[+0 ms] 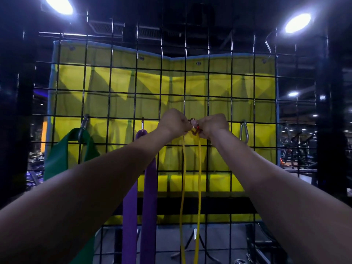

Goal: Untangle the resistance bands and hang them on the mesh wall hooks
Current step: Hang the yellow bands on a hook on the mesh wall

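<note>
Both hands meet at a small orange carabiner (197, 128) clipped on the black mesh wall (219, 86). Left hand (174, 121) and right hand (214, 125) have curled fingers pinching it. The yellow band (190, 187) hangs from this carabiner. Left of it hang the purple band (149, 187) and the green band (62, 151).

We see the thin yellow band (198, 168) hanging in two strands from a small red clip (197, 127) on the black mesh wall (122, 92). Beside it, the purple band (149, 187) and green band (62, 155) hang from their own hooks.
</note>
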Demonstrator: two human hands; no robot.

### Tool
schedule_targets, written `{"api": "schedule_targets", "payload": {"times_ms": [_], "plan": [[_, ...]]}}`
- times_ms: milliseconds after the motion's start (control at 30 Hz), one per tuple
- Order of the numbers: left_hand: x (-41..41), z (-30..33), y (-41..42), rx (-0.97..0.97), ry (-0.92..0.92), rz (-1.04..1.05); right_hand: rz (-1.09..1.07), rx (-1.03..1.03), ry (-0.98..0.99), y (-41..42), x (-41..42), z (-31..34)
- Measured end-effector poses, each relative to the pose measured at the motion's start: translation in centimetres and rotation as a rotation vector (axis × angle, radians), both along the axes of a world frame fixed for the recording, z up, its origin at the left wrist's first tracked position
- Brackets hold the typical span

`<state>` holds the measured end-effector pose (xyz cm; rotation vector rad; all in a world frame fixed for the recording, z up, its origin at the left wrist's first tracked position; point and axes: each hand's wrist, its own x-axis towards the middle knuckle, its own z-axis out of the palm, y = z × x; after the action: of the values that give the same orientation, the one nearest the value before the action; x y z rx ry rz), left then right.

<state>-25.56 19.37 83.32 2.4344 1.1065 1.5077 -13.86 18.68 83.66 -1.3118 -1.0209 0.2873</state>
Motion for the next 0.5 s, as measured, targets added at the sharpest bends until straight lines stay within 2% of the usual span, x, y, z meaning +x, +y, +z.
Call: {"api": "schedule_targets", "payload": {"times_ms": [300,500], "plan": [[-0.6,-2.9,0.3,0.040,-0.047,-0.096,0.080,0.164,-0.004,-0.8,0.0,-2.0],[0.1,-4.0,-0.1,0.033,-0.122,-0.099,-0.045,0.225,-0.158,-0.9,-0.5,-2.7]]}}
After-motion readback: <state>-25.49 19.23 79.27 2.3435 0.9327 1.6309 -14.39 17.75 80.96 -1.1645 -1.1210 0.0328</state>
